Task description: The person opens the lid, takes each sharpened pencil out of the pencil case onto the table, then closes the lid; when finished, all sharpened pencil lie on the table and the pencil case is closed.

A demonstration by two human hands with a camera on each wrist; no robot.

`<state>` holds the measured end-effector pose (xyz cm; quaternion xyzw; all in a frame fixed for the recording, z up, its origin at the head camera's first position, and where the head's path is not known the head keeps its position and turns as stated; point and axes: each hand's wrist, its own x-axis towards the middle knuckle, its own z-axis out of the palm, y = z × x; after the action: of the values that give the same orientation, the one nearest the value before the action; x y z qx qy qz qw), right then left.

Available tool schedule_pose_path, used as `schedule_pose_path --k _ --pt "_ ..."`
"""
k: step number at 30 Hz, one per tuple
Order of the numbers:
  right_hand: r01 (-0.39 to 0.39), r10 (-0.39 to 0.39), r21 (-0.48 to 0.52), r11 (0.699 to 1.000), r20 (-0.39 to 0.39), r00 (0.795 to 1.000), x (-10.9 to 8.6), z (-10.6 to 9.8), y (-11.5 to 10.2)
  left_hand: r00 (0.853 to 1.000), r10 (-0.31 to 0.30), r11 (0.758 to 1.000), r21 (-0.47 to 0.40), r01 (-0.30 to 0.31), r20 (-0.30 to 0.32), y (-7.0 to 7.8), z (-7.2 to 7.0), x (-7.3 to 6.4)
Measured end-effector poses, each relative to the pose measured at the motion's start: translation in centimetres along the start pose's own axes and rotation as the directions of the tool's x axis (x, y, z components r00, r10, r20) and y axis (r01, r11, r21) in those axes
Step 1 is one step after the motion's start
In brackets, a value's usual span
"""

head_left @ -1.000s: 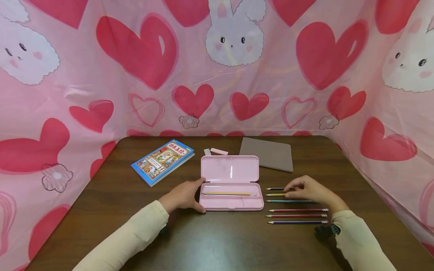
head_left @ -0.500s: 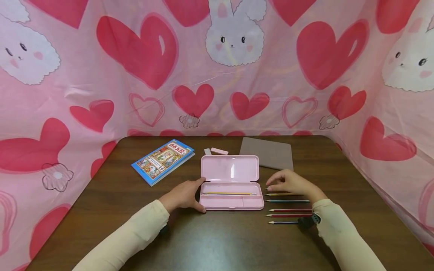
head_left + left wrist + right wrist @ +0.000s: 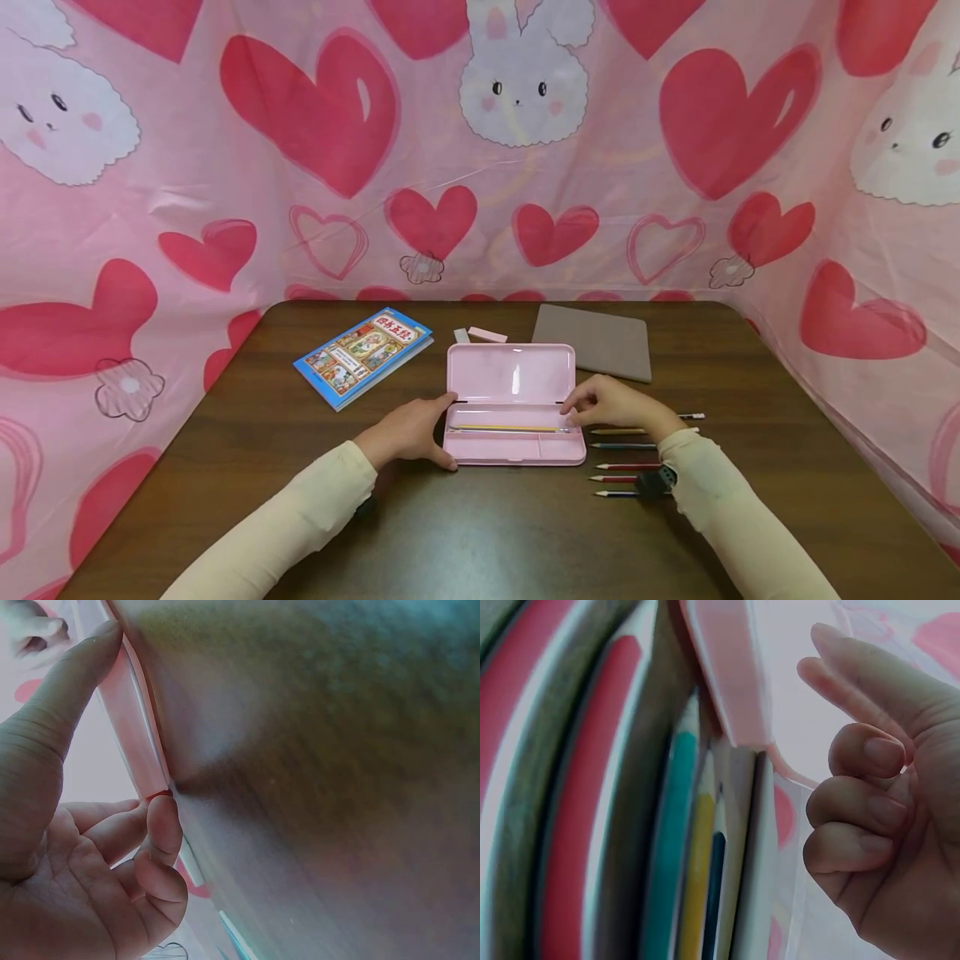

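A pink pencil case (image 3: 491, 451) lies on the table with its lid (image 3: 491, 373) raised. My left hand (image 3: 405, 431) grips its left end, thumb at the front corner and fingers towards the hinge. A yellow pencil (image 3: 510, 428) lies in the long rear compartment, with a paler one along it. My right hand (image 3: 617, 404) hovers at the case's right end, index finger and thumb stretched over the rim, holding nothing. Its other fingers are bent towards the palm in the right wrist view. Beneath that forearm lie several pencils, including a teal pencil (image 3: 673, 832) and a red pencil (image 3: 592, 802).
Behind the case sit a pink eraser block (image 3: 487, 335) and a small pale block (image 3: 461, 336). A blue-covered book (image 3: 363, 358) lies at the back left. At the back right is a flat grey-brown rectangular object (image 3: 611, 337). Heart-and-rabbit fabric (image 3: 615, 158) encloses the table (image 3: 480, 533).
My right hand has moved left from above the pencil row to the right end of the case. My left hand has kept its grip there, and the case has stayed in place.
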<state>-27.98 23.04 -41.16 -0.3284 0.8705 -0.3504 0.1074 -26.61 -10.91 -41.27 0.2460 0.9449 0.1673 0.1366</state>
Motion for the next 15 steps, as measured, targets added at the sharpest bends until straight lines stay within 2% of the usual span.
schedule_pose_path --k 4,8,11,15 --pt "-0.001 0.003 -0.072 0.997 0.027 1.0 0.42 0.56 0.11 1.0 -0.006 1.0 -0.002 0.006 0.001 0.01 0.01 0.05" --pt "-0.043 0.051 -0.137 0.99 0.052 0.997 0.67 0.97 0.03 1.0 -0.006 1.0 -0.002 0.006 -0.001 -0.01 0.03 0.06" --pt "-0.088 0.099 -0.149 0.985 0.066 0.993 0.78 1.1 -0.1 1.0 -0.001 1.0 0.0 0.001 -0.003 0.01 0.02 0.02" --pt "-0.096 0.108 -0.158 0.983 0.066 0.992 1.04 1.11 -0.27 1.0 -0.002 1.0 -0.004 0.002 -0.005 0.0 0.02 0.01"
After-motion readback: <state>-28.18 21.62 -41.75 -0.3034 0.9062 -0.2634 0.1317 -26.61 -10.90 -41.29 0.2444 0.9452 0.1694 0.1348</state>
